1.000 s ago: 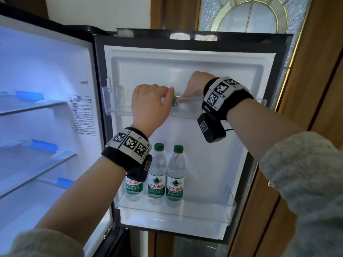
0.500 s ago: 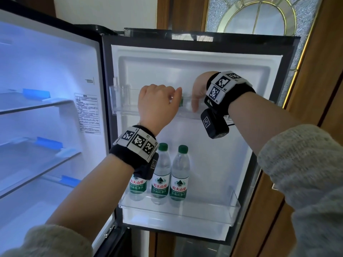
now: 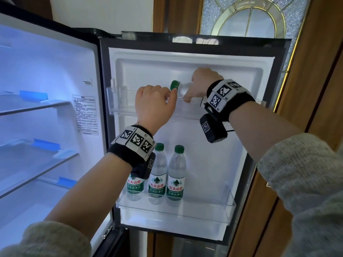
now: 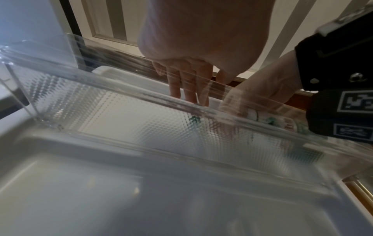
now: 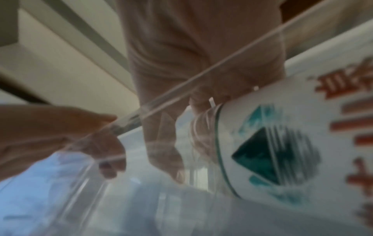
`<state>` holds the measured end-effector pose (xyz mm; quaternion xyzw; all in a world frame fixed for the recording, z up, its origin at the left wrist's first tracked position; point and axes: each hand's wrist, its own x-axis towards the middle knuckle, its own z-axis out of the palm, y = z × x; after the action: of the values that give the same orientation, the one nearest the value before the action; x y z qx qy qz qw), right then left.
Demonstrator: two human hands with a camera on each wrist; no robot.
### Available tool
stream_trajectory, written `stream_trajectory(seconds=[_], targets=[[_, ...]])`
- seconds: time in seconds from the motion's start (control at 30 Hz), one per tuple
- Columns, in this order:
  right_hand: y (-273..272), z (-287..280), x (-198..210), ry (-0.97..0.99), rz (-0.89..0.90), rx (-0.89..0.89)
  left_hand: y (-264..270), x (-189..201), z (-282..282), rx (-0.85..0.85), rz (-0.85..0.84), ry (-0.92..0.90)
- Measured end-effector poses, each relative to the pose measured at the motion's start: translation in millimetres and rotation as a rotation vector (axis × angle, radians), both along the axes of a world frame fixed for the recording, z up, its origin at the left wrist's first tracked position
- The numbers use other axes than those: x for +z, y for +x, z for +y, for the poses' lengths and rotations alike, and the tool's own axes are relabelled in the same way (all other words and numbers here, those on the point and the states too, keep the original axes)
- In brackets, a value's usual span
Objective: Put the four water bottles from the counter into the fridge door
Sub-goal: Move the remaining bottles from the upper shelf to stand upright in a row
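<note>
The open fridge door has a clear upper shelf [image 3: 122,101] and a lower shelf [image 3: 204,210]. Three green-capped water bottles stand upright in the lower one: left [image 3: 134,184], middle [image 3: 157,173] and right [image 3: 176,175]. My right hand [image 3: 200,86] grips the fourth bottle [image 3: 182,87] lying sideways over the upper shelf, its cap [image 3: 175,85] pointing left just above the rim. In the right wrist view the label [image 5: 282,143] sits behind the clear rail [image 5: 201,73]. My left hand [image 3: 154,104] holds that rail beside the cap, thumb over it, fingers [image 4: 181,86] hanging inside.
The lit fridge interior with glass shelves [image 3: 37,108] lies to the left of the door. Wooden panelling [image 3: 315,89] and a leaded glass window [image 3: 250,21] stand right of and behind the door. The right part of the lower shelf holds no bottle.
The bottle's cap end has come up from behind my left hand and now shows above the shelf rim. Both hands stay at the upper shelf. The head view has shifted slightly.
</note>
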<state>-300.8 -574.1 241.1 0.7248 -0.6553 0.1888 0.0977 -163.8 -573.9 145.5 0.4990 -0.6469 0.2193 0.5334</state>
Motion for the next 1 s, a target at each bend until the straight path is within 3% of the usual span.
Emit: stream_trajectory(seconds=[0.13,0.23,0.37,0.57,0.7,0.8,0.9,1.0], targets=[[2,6,-1,-0.226,0.102,-0.025,-2,0,-1,0.004,0.008,0.003],[-4,7,-3,-0.361,0.077,-0.002,-3,0,-2,0.005,0.006,0.007],[-16,16,5,-0.538,-0.034,0.065,-7,0,-5,0.032,0.003,-0.026],[-22,34,13,-0.901,-0.386,0.278,-11,4,1,-0.003,0.022,0.029],[-5,53,23,-1.089,-0.381,0.451,-14,11,16,-0.132,0.142,0.142],[7,68,33,-1.221,-0.422,0.557,-15,16,30,-0.331,0.304,0.084],[23,79,38,-1.254,-0.502,0.634,-15,21,40,-0.470,0.502,-0.021],[38,83,38,-1.069,-0.653,0.719,-9,20,49,-0.547,0.589,-0.134]])
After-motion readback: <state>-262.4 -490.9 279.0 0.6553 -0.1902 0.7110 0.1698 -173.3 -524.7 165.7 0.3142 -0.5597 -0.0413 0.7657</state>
